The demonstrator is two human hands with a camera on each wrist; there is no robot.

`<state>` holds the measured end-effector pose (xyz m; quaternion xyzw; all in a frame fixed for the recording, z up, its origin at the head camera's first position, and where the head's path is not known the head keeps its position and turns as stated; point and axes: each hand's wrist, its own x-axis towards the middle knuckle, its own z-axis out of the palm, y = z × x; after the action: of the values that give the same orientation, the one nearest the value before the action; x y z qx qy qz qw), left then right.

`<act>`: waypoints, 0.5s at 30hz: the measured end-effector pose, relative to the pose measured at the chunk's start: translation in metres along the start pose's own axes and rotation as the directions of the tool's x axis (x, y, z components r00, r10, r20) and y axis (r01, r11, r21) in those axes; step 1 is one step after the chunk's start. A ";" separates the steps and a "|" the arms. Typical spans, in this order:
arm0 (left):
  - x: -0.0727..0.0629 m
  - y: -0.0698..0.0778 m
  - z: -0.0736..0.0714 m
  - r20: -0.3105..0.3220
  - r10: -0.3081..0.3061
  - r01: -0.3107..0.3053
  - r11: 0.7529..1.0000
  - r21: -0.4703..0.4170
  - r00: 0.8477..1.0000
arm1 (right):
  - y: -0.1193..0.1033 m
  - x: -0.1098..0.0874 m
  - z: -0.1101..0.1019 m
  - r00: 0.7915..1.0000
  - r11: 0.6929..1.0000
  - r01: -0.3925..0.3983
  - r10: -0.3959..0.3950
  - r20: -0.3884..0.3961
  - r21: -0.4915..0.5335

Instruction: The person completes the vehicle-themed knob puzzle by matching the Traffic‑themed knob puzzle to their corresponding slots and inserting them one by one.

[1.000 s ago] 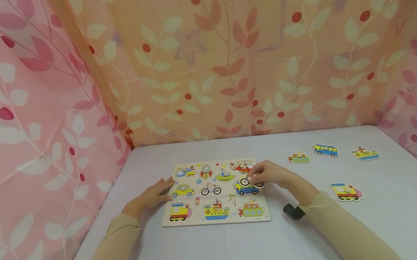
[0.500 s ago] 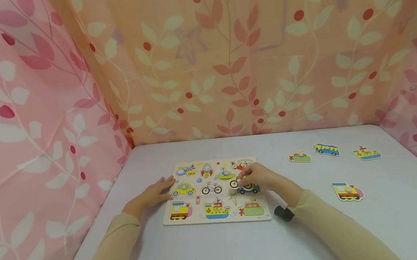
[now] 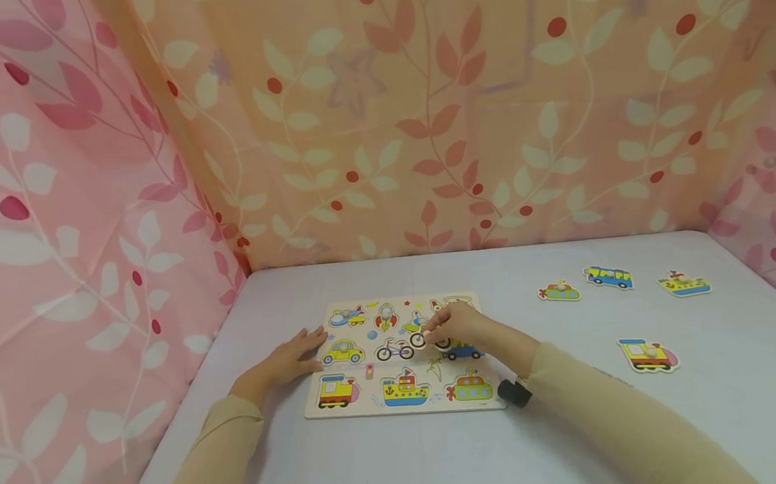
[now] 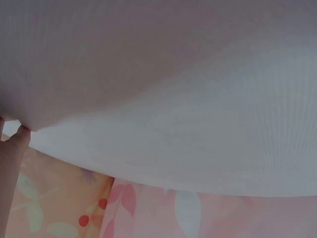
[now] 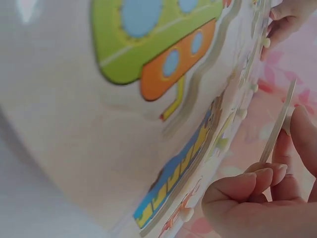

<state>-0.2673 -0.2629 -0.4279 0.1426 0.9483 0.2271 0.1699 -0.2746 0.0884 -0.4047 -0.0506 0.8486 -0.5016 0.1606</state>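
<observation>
The wooden puzzle board [image 3: 366,392] lies flat on the white table, with vehicle pictures in its recesses. My right hand [image 3: 470,330] pinches the bicycle puzzle piece [image 3: 418,340] above the board, between the bicycle recess [image 3: 395,351] and the bus recess [image 3: 463,351]. In the right wrist view, the bicycle piece [image 5: 280,124] shows edge-on, thumb and fingertips at its knob, raised off the board. My left hand [image 3: 288,360] lies at the board's left edge, fingers extended. Knobbed plane, rocket, saucer and car pieces sit in their recesses; the helicopter is partly hidden behind my right hand.
Right of the board lie loose pieces: a submarine [image 3: 560,291], a bus [image 3: 608,278], a ship [image 3: 684,283] and a train [image 3: 648,355]. A black wrist device [image 3: 514,393] is on the right wrist. Flowered curtains [image 3: 378,121] stand behind the table and at its sides.
My right hand has carried the bicycle piece left, from over the bus recess toward the bicycle recess. The left hand has stayed at the board's left edge.
</observation>
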 end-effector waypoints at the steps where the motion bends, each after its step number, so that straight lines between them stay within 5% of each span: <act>1: 0.000 0.000 0.000 0.000 0.004 -0.004 1.000 0.002 1.000 | -0.002 0.000 0.000 1.000 1.000 0.000 0.000 0.006 -0.001; 15: -0.001 0.001 -0.001 0.000 -0.012 0.012 1.000 -0.014 1.000 | -0.021 0.015 0.019 0.998 0.997 -0.033 0.037 0.059 -0.063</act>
<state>-0.2663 -0.2627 -0.4265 0.1358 0.9475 0.2329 0.1720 -0.2845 0.0580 -0.3984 -0.0556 0.8591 -0.4706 0.1932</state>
